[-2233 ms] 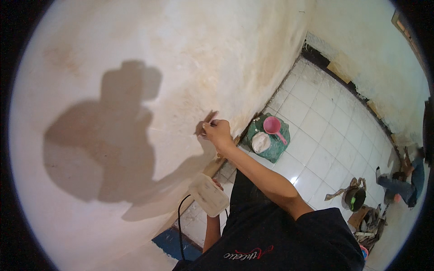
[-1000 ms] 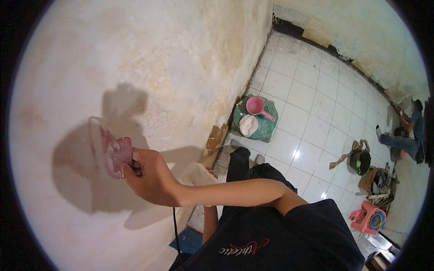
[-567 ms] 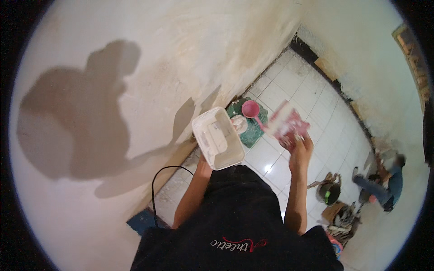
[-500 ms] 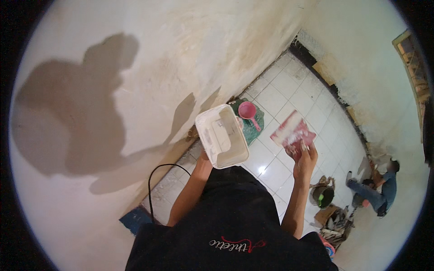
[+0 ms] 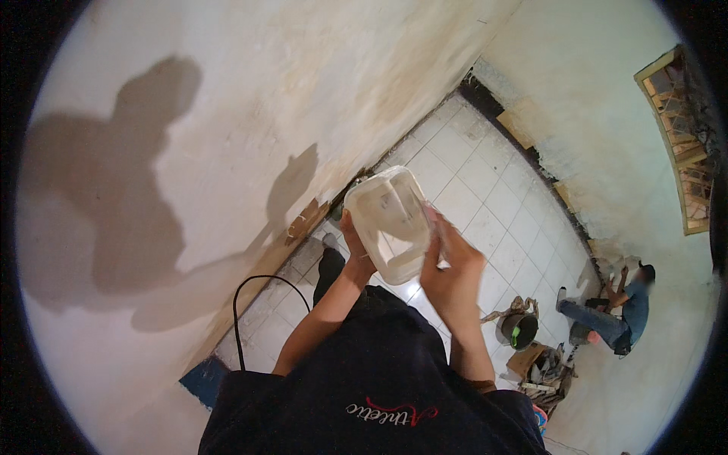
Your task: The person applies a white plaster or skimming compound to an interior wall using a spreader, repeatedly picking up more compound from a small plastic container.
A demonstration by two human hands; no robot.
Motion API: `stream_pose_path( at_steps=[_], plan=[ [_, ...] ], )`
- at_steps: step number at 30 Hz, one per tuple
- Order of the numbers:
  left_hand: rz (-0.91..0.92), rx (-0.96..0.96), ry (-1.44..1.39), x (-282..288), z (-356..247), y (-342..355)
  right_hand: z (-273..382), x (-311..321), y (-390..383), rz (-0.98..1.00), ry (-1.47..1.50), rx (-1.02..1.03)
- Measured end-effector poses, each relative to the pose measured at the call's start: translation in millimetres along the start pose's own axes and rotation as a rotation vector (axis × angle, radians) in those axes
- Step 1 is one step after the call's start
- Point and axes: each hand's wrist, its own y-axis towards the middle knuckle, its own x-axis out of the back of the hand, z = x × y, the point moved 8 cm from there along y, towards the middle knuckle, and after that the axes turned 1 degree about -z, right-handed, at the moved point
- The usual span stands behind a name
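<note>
My left hand [image 5: 356, 246] grips the near left side of a rectangular white plastic tub [image 5: 369, 250], its fingers partly hidden beneath it. The tub is tilted with its mouth toward me, and whitish smears coat the inside. My right hand [image 5: 456, 277] is closed at the tub's right rim around a pink putty spreader [image 5: 431, 215]. Only a small, blurred part of the spreader shows; its blade is mostly hidden by the hand and the rim.
A stained wall [image 5: 250, 136] rises at left, with a black cable [image 5: 236, 318] near its foot. On the white tiled floor [image 5: 485, 171] at right stand a dark bucket [image 5: 519, 331] and a cardboard box [image 5: 525, 360] of debris. Another person [image 5: 618, 318] sits by the right wall.
My right hand has swung left with the spreader, from over the floor to the tub's rim. The tub has shifted slightly right and now hides the pink dipper and most of the green bag.
</note>
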Motion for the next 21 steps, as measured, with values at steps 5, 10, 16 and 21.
stream_pose_path(
  at_steps=[5,10,16,21],
  plan=[
    [-0.070,-0.107,0.003,3,0,6,-4,-70,-13,0.171,-0.079,0.090],
    [-0.154,-0.145,0.008,24,0,1,8,-81,-27,0.249,-0.073,0.146],
    [-0.160,-0.172,-0.002,-9,-5,5,2,-54,-2,0.116,0.012,0.090],
    [-0.244,-0.208,-0.003,44,0,16,16,-81,-18,0.208,-0.048,0.197]
  ],
)
